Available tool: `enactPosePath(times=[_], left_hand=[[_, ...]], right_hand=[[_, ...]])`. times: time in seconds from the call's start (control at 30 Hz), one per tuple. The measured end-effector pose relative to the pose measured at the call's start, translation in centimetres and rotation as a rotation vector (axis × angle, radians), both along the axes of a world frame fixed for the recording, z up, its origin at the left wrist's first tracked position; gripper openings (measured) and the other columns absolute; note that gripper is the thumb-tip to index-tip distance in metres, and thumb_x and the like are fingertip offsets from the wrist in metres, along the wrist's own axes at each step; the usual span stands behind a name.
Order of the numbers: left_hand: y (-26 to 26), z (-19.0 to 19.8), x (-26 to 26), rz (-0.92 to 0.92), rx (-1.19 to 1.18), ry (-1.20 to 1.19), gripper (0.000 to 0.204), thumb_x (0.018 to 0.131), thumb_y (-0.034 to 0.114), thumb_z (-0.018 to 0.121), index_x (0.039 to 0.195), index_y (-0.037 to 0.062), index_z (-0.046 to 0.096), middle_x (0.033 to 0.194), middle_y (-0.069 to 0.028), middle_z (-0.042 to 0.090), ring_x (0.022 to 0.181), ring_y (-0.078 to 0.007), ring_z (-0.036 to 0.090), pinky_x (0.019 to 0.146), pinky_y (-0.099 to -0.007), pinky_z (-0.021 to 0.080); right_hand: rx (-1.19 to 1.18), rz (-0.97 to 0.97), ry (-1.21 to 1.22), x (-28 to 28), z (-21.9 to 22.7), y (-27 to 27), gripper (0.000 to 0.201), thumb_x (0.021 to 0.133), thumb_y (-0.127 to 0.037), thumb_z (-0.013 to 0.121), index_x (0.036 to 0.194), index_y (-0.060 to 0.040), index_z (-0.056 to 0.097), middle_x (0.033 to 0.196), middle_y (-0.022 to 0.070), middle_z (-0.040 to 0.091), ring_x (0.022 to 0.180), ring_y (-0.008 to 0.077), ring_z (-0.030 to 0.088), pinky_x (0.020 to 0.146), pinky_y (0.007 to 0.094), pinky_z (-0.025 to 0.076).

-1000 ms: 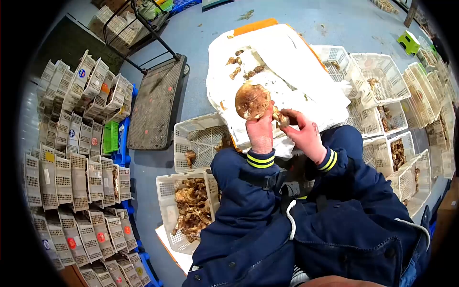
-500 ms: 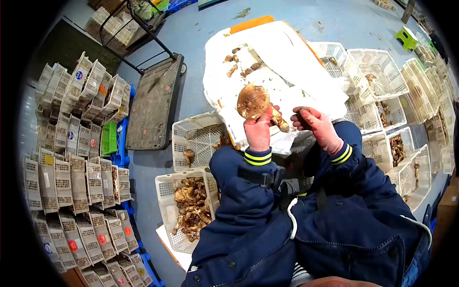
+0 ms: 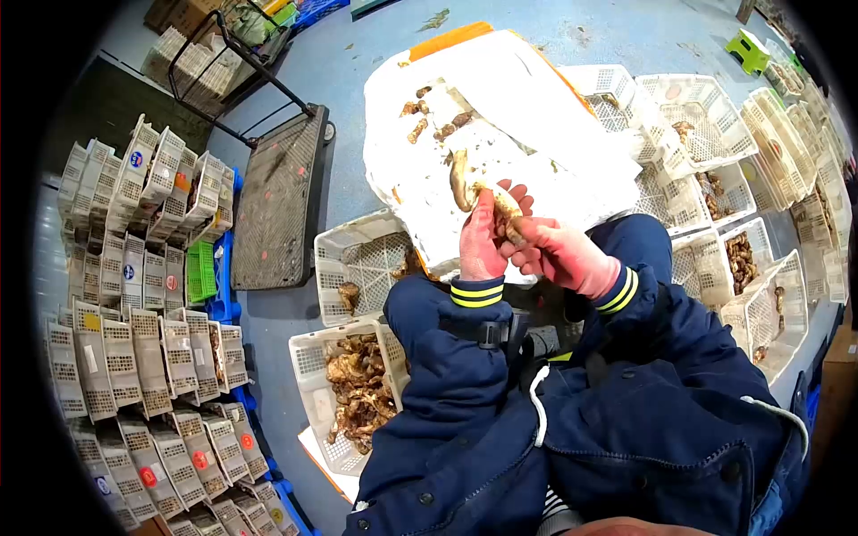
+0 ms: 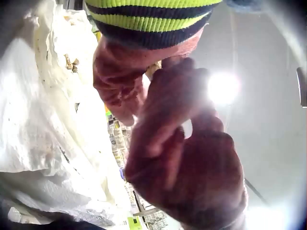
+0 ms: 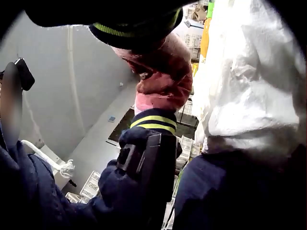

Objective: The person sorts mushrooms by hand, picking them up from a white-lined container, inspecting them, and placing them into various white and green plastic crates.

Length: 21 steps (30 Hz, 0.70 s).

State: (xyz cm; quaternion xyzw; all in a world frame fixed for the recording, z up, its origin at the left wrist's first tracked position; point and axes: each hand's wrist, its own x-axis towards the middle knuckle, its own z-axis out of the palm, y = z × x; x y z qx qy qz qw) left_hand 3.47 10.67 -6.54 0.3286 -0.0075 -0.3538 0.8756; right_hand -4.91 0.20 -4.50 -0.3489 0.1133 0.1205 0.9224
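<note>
Over the white-covered work surface point(image 3: 527, 98), my left hand point(image 3: 483, 241) holds a large mushroom point(image 3: 506, 207) by its pale, thick stem. Its brown cap is tilted edge-on, at the far left of the stem. My right hand point(image 3: 572, 257) pinches the near, dirt-marked end of the stem between thumb and fingers. In the left wrist view the right hand point(image 4: 187, 153) looms close in front of the left hand point(image 4: 120, 72), and the two hide most of the mushroom. Several small mushroom pieces point(image 3: 417, 131) lie on the white cover beyond the hands.
A crate point(image 3: 313, 375) full of mushrooms stands at my left, beside another crate point(image 3: 326, 259) with a few in it. More white crates point(image 3: 706, 116) line the right side. Stacked crates point(image 3: 116, 357) and a flatbed trolley point(image 3: 277, 196) stand further left.
The mushroom's cap has turned from facing up to edge-on. My right hand drew away from the stem, then came back to its near end.
</note>
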Motion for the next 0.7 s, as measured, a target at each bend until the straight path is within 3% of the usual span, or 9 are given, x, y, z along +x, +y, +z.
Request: enactPosePath(times=[0.07, 0.13, 0.17, 0.23, 0.33, 0.5, 0.53, 0.6, 0.7], left_hand=[[0.1, 0.4, -0.2, -0.086, 0.012, -0.094, 0.044, 0.090, 0.035, 0.044, 0.112, -0.0031, 0.048, 0.100, -0.0121, 0.057, 0.087, -0.0182, 0.058, 0.073, -0.0277, 0.048], [-0.6, 0.7, -0.4, -0.018, 0.141, -0.238, 0.037, 0.089, 0.029, 0.048, 0.107, -0.0037, 0.051, 0.097, -0.0098, 0.058, 0.083, -0.0144, 0.056, 0.072, -0.0261, 0.045], [-0.6, 0.8, -0.4, -0.020, 0.186, -0.292, 0.037, 0.090, 0.027, 0.046, 0.109, -0.0040, 0.050, 0.102, -0.0128, 0.057, 0.090, -0.0183, 0.055, 0.077, -0.0292, 0.044], [-0.9, 1.1, -0.3, -0.022, 0.232, -0.354, 0.036, 0.090, 0.026, 0.044, 0.111, -0.0042, 0.048, 0.107, -0.0158, 0.055, 0.096, -0.0223, 0.054, 0.083, -0.0323, 0.044], [-1.1, 1.3, -0.4, 0.049, 0.272, -0.298, 0.032, 0.089, 0.022, 0.046, 0.105, -0.0058, 0.050, 0.100, -0.0179, 0.058, 0.091, -0.0248, 0.057, 0.081, -0.0344, 0.046], [-0.7, 1.5, -0.3, 0.062, 0.213, -0.200, 0.027, 0.088, 0.020, 0.045, 0.096, -0.0057, 0.050, 0.093, -0.0216, 0.059, 0.084, -0.0319, 0.060, 0.078, -0.0399, 0.048], [-0.8, 1.4, -0.3, 0.058, 0.206, -0.186, 0.027, 0.088, 0.020, 0.045, 0.096, -0.0054, 0.050, 0.093, -0.0216, 0.059, 0.084, -0.0324, 0.059, 0.078, -0.0404, 0.048], [-0.9, 1.1, -0.3, 0.034, 0.209, -0.131, 0.027, 0.087, 0.023, 0.047, 0.096, -0.0027, 0.051, 0.092, -0.0199, 0.059, 0.085, -0.0330, 0.059, 0.079, -0.0421, 0.046], [-1.5, 0.8, -0.3, -0.026, 0.179, -0.080, 0.030, 0.088, 0.029, 0.048, 0.099, 0.0009, 0.051, 0.095, -0.0174, 0.059, 0.091, -0.0308, 0.056, 0.083, -0.0423, 0.043]], right_hand=[[-0.380, -0.115, -0.101, 0.5, -0.9, -0.1, 0.028, 0.083, -0.020, 0.059, 0.101, -0.0003, 0.055, 0.079, 0.0035, 0.060, 0.061, 0.0087, 0.052, 0.058, 0.0204, 0.042], [-1.157, -0.236, -0.094, 0.3, -1.3, -0.8, 0.031, 0.076, -0.018, 0.065, 0.100, 0.0000, 0.055, 0.078, 0.0036, 0.061, 0.064, 0.0104, 0.055, 0.059, 0.0220, 0.043], [-1.152, -0.234, -0.092, 0.1, -1.3, -0.6, 0.031, 0.076, -0.018, 0.065, 0.100, 0.0000, 0.055, 0.078, 0.0036, 0.061, 0.064, 0.0104, 0.055, 0.059, 0.0220, 0.043], [-1.522, -0.341, -0.136, -0.3, -1.2, -0.3, 0.035, 0.072, -0.018, 0.068, 0.100, -0.0004, 0.056, 0.078, 0.0040, 0.061, 0.069, 0.0107, 0.057, 0.064, 0.0229, 0.046], [-1.497, -0.537, -0.401, -0.9, -1.7, -0.9, 0.035, 0.072, -0.024, 0.068, 0.099, -0.0060, 0.056, 0.076, 0.0082, 0.060, 0.065, 0.0185, 0.059, 0.060, 0.0278, 0.046], [-1.170, -0.340, -0.236, -3.2, -0.6, -4.0, 0.023, 0.081, -0.015, 0.057, 0.101, -0.0030, 0.058, 0.078, 0.0059, 0.062, 0.068, 0.0089, 0.057, 0.064, 0.0236, 0.045], [-0.997, -0.302, -0.168, -3.2, -1.3, -4.8, 0.024, 0.084, -0.016, 0.054, 0.102, -0.0009, 0.057, 0.079, 0.0041, 0.063, 0.069, 0.0071, 0.055, 0.064, 0.0221, 0.045], [-0.743, -0.331, -0.156, -3.2, -2.0, -5.2, 0.026, 0.087, -0.019, 0.050, 0.104, 0.0004, 0.057, 0.081, 0.0027, 0.062, 0.069, 0.0065, 0.054, 0.064, 0.0209, 0.045], [-0.607, -0.206, -0.092, -3.3, -2.3, -6.3, 0.030, 0.090, -0.024, 0.045, 0.107, -0.0011, 0.055, 0.086, 0.0049, 0.062, 0.071, 0.0071, 0.055, 0.063, 0.0207, 0.045]])
